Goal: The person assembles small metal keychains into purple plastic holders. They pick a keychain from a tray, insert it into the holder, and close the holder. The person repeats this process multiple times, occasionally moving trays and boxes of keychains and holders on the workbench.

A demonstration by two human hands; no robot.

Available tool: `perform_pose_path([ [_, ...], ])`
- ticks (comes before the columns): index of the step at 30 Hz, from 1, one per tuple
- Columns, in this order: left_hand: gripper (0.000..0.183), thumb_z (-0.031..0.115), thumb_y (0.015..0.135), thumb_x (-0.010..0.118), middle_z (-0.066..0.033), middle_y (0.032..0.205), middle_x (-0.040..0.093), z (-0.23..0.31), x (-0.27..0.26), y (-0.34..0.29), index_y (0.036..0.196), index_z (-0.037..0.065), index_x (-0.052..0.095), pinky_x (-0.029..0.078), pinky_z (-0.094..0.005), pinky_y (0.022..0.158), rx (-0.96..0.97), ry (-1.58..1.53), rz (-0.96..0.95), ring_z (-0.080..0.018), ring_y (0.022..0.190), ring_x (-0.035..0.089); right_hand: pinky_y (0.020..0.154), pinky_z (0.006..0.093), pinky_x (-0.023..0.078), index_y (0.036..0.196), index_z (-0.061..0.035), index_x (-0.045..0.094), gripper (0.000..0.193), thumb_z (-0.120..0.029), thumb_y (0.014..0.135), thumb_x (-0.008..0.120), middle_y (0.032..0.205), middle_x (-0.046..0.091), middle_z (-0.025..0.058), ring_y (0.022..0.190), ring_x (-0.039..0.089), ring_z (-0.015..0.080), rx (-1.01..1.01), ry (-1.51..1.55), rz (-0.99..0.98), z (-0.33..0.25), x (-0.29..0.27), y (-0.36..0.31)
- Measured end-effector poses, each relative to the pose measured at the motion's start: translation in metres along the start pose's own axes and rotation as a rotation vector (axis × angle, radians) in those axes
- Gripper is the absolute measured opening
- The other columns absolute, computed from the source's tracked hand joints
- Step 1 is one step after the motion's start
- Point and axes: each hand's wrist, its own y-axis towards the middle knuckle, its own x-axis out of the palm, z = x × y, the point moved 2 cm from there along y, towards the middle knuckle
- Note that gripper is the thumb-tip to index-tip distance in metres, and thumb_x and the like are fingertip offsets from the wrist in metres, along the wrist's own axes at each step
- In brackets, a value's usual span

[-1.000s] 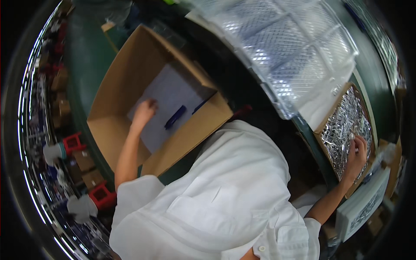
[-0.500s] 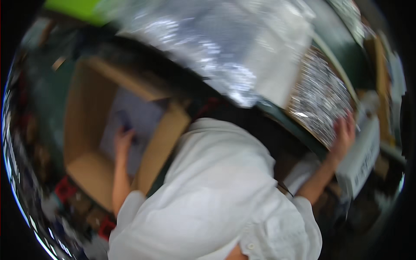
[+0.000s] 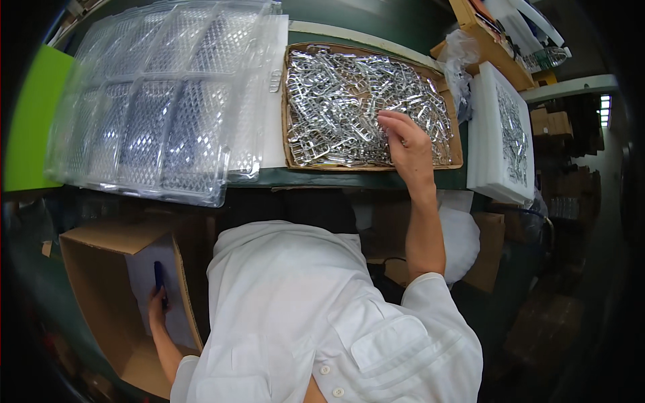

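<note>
My left hand (image 3: 156,303) is down inside an open cardboard carton (image 3: 94,289), its fingers closed round a slim dark blue object (image 3: 159,274). That object stands against a pale sheet (image 3: 181,302) along the carton's inner side; its exact kind is unclear. Over on the right, my right hand (image 3: 411,151) hovers at or touches a heap of small shiny metal clips (image 3: 342,101) in a shallow cardboard tray (image 3: 289,160). Its fingers are bent and drawn together. Whatever lies inside their curl is partly hidden, with only silvery bits showing.
Clear plastic compartment trays (image 3: 134,80) are stacked on the bench's left, beside a bright green panel (image 3: 33,114). White foam blocks (image 3: 494,134) bearing more metal pieces stand right of the clips. Behind them sits a crumpled clear bag (image 3: 462,50). The green bench edge (image 3: 269,178) runs before me.
The view has swung round and sharpened. My right hand has gone from the metal heap's near right corner farther in over it, its fingers drawing together. My left hand stays in the carton.
</note>
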Motion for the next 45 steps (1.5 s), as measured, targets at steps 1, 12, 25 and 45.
perform_pose_path([
  [1, 0.025, 0.025, 0.100, 0.068, 0.0033, 0.084, 0.057, 0.000, 0.002, 0.000, 0.122, 0.015, 0.063, 0.043, -0.0235, 0.048, -0.022, -0.019, 0.025, -0.0091, 0.065, 0.058, 0.083, 0.0359, 0.058, 0.109, -0.0047, 0.077, 0.018, -0.001, 0.094, 0.067, 0.112, 0.076, 0.0113, 0.098, 0.074, 0.0300, 0.036, -0.021, 0.022, -0.004, -0.004, 0.000],
  [12, 0.030, 0.025, 0.100, 0.065, -0.0049, 0.094, 0.068, -0.016, -0.068, 0.072, 0.116, 0.000, 0.069, 0.054, -0.0300, 0.065, 0.198, -0.246, 0.296, -0.0133, 0.078, 0.065, 0.078, 0.0372, 0.058, 0.115, -0.0077, 0.077, 0.027, -0.014, 0.089, 0.077, 0.103, 0.075, 0.0099, 0.085, 0.072, 0.0273, -0.014, -0.310, -0.150, -0.017, 0.010, 0.021],
  [25, 0.032, 0.033, 0.093, 0.077, -0.0053, 0.087, 0.067, -0.030, -0.026, 0.176, 0.095, 0.001, 0.072, 0.047, -0.0357, 0.067, 0.250, -0.570, 0.480, -0.0189, 0.073, 0.058, 0.078, 0.0269, 0.056, 0.126, 0.0006, 0.067, 0.033, -0.004, 0.095, 0.074, 0.100, 0.073, 0.0045, 0.087, 0.070, 0.0117, 0.413, 0.194, -0.003, 0.007, 0.009, 0.022],
  [45, 0.055, 0.030, 0.109, 0.053, -0.0059, 0.089, 0.056, 0.287, 0.212, -0.224, 0.150, -0.005, 0.042, 0.053, -0.0280, 0.056, 0.712, -0.400, -0.546, -0.0161, 0.058, 0.060, 0.079, 0.0263, 0.057, 0.111, 0.0043, 0.071, 0.020, 0.005, 0.091, 0.069, 0.098, 0.074, 0.0109, 0.087, 0.070, 0.0139, 0.372, 0.877, 0.162, -0.102, -0.014, -0.024],
])
